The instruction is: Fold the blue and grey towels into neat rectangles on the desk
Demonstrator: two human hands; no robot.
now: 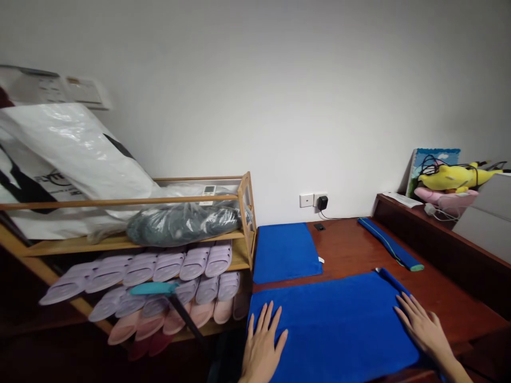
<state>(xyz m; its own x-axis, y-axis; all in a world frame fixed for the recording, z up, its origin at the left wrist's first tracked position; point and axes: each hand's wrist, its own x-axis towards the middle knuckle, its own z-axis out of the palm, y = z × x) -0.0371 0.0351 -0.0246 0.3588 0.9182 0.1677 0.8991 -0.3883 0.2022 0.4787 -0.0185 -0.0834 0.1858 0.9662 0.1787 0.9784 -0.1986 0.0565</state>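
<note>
- Presently found large blue fabric sheet (335, 324) at five o'clock, spread over reddish-brown wooden desk (339, 242), with narrow strip folded or rolled near upper right corner; cannot tell which.
- Observed left hand (261, 346) at six o'clock, palm down on sheet's left part, fingers straight and slightly apart, thumb standing wide.
- Observed right hand (421, 327) at four o'clock, laid across sheet's right edge, fingers extended and parted.
- Located small blue fabric piece (285, 252) at five o'clock, just beyond large sheet, bearing white tag (321, 260).
- Recorded blue roll with green edging (389, 243) between three and four o'clock, apart from both hands.
- Recorded black plug adapter (322, 203) in wall socket, near centre toward three o'clock.
- Noted yellow plush toy (451, 178) farther out at three o'clock.
- Noted wooden shoe rack (240, 257) at eight o'clock, carrying lilac slippers (170, 266).
</note>
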